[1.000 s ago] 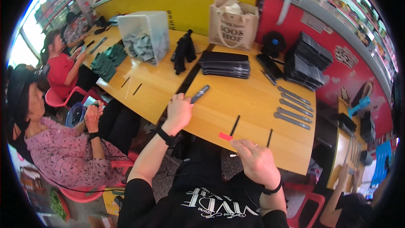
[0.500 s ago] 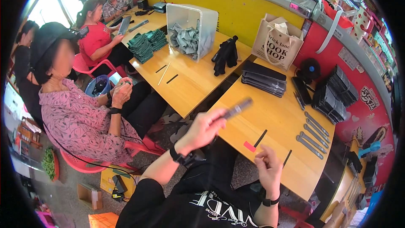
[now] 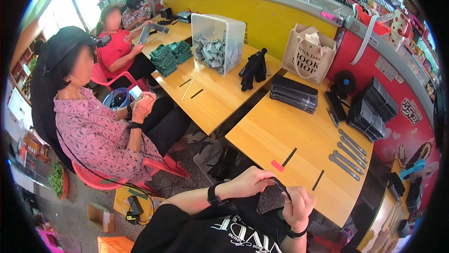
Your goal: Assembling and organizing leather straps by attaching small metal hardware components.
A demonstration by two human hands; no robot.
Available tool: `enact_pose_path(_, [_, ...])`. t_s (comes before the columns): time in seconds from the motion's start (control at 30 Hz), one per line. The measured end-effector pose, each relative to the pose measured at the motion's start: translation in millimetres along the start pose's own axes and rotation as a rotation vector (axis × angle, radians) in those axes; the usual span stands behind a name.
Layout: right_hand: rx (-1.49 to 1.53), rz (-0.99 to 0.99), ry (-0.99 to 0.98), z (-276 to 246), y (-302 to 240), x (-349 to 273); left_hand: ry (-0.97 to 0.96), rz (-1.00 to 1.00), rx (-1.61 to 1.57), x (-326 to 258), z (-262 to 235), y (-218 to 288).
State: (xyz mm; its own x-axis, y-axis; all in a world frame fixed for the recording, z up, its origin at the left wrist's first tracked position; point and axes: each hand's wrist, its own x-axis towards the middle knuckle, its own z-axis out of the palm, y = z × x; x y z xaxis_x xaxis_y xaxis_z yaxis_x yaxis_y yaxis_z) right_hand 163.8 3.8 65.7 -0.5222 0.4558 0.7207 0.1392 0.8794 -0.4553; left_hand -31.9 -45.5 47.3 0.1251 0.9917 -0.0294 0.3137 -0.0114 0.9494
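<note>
In front of my chest, just off the near edge of the wooden table, both hands grip a short dark strip. My left hand pinches one end and my right hand is closed round the other, so the strip bends between them and my fingers hide much of it. On the tabletop ahead lie a small red patch and two thin black marks. Several grey straps with rounded heads are laid in a row to the right. Behind them sits a stack of dark fabric pieces.
A cloth tote bag, a small black fan and bundled dark straps stand along the wall. On the adjoining table are a clear bin, black gloves and green bundles. A co-worker sits at left.
My left hand has come down and right, bringing the dark strip from above the table to my right hand. Both hands now grip it. My view has shifted slightly.
</note>
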Motion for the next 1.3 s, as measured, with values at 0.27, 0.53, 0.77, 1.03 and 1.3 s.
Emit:
enact_pose_path(0.27, [0.134, 0.201, 0.091, -12.3, 16.6, 0.4, -0.22, 0.164, -0.08, -7.2, 1.2, -31.2])
enact_pose_path(0.53, [0.105, 0.109, -0.019, -19.7, 12.3, 3.7, -0.303, -0.233, -0.172, 5.6, 1.8, -27.3])
enact_pose_path(0.77, [0.286, 0.369, -0.162, -41.1, 31.6, -10.9, -0.05, 0.088, 0.427, 12.5, -67.2, 15.9])
enact_pose_path(1.03, [0.309, 0.607, -0.205, -38.5, 56.6, -13.5, 0.299, 0.098, 0.599, 123.3, -230.6, -22.8])
enact_pose_path(1.3, [0.331, 0.608, -0.095, -33.8, 84.6, -17.7, 0.29, 0.385, 0.954, 289.9, -262.9, -95.3])
